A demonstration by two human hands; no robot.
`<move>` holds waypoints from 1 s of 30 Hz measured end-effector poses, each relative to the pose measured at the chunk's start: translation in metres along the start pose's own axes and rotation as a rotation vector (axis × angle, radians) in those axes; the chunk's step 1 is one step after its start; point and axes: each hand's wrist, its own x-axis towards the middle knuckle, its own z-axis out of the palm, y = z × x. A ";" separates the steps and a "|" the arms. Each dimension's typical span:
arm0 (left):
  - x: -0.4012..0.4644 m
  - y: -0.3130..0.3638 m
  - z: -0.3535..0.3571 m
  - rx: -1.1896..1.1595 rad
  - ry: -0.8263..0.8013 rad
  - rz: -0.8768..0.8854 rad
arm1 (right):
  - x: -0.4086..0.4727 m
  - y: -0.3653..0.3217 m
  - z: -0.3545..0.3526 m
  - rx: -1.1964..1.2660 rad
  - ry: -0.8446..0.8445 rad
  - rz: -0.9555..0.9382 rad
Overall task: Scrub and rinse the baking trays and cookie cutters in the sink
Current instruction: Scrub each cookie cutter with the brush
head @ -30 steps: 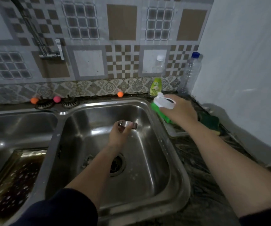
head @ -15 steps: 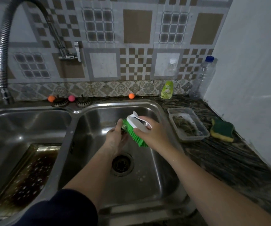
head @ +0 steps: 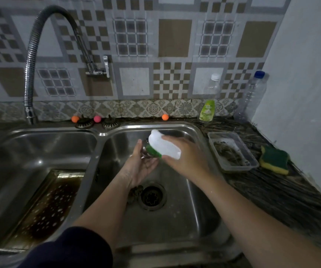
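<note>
Over the right sink basin, my left hand holds a small round metal cookie cutter, mostly hidden by the brush. My right hand grips a scrub brush with a white handle and green bristles, pressed against the cutter. A dirty baking tray lies in soapy brown water in the left basin.
A flexible chrome faucet arches over the left basin. On the right counter sit a plastic container, a green-yellow sponge, a dish soap bottle and a clear bottle. The drain lies below my hands.
My right hand took the brush from the counter over the basin and onto the cutter held by my left hand. The view shifted, bringing the faucet into sight.
</note>
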 end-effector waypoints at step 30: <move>-0.026 0.047 -0.060 1.326 0.346 0.800 | 0.008 -0.059 0.040 0.095 0.099 -0.045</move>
